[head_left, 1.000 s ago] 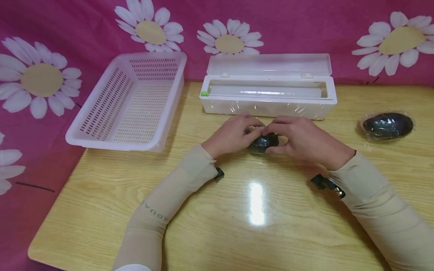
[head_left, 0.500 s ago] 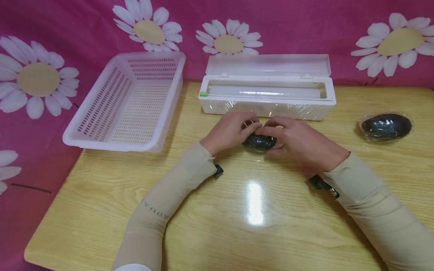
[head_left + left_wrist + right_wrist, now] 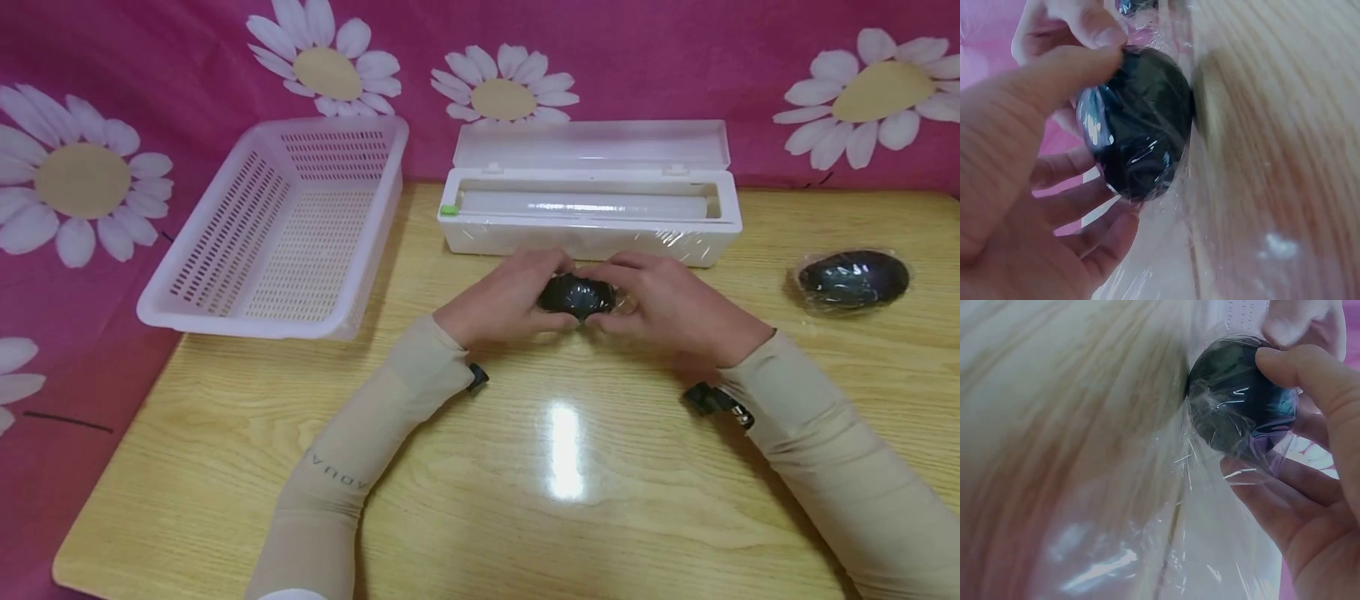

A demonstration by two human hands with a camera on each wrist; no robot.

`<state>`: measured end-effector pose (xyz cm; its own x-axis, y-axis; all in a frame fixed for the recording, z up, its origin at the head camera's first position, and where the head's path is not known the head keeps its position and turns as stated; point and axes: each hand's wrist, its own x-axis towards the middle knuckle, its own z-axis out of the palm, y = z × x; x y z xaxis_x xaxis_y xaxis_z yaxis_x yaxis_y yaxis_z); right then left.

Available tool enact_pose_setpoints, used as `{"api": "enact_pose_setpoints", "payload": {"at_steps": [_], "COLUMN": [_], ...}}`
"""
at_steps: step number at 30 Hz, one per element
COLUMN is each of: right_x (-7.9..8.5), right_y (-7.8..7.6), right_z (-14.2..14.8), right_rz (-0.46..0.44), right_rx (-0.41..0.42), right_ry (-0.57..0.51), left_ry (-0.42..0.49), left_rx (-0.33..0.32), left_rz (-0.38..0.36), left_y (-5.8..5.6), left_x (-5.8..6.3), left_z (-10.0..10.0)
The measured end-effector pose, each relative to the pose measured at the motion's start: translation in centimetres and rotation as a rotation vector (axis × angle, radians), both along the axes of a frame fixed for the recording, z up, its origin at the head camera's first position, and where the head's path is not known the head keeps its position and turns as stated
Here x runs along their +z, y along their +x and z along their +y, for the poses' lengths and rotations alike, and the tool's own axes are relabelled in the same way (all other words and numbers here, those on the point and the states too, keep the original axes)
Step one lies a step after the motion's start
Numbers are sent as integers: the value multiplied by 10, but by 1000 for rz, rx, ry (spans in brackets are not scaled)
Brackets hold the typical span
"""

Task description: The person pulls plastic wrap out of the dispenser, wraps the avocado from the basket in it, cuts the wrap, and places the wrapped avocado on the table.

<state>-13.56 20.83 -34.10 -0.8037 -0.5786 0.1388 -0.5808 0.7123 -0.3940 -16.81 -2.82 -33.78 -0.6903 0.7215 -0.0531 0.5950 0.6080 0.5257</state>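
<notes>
A dark, glossy oval fruit or vegetable [image 3: 577, 297], its exact kind unclear, lies on the table in clear cling film [image 3: 1210, 562]. My left hand [image 3: 506, 300] holds its left end, thumb on the near side and fingers beyond. From the right, my right hand [image 3: 663, 304] grips the other end, its thumb close to the left one. In the left wrist view, film clings in creases over the dark surface [image 3: 1141, 125]. Loose film stretches between the piece and the white cling film box [image 3: 592, 237] just behind the hands.
The box's lid [image 3: 592, 143] is up, showing the film roll [image 3: 585, 203] and a green slider [image 3: 449, 211]. On the right lies another film-wrapped dark oval piece [image 3: 855, 279]. A white slotted basket [image 3: 345, 323] stands at the back left of the wooden table [image 3: 465, 500].
My left thumb has come down from the top of the dark piece to its near side. Both hands now hold it by its ends, and more of its top shows.
</notes>
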Motion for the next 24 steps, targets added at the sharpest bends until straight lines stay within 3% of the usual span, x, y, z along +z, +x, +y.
{"api": "enact_pose_setpoints", "payload": {"at_steps": [10,18,24], "right_x": [-1,-5,-4], "right_y": [-4,-6,-5], "right_z": [2,3,3], "right_rz": [-69,100,102], "right_rx": [-36,25,32], "right_ry": [-28,-51,-48], "left_ry": [29,32,9], "left_rx": [27,40,43], "left_rz": [77,103,120], "left_y": [-2,-5,-6], "left_x": [-3,-4,1], "left_z": [-2,-4,-6]}}
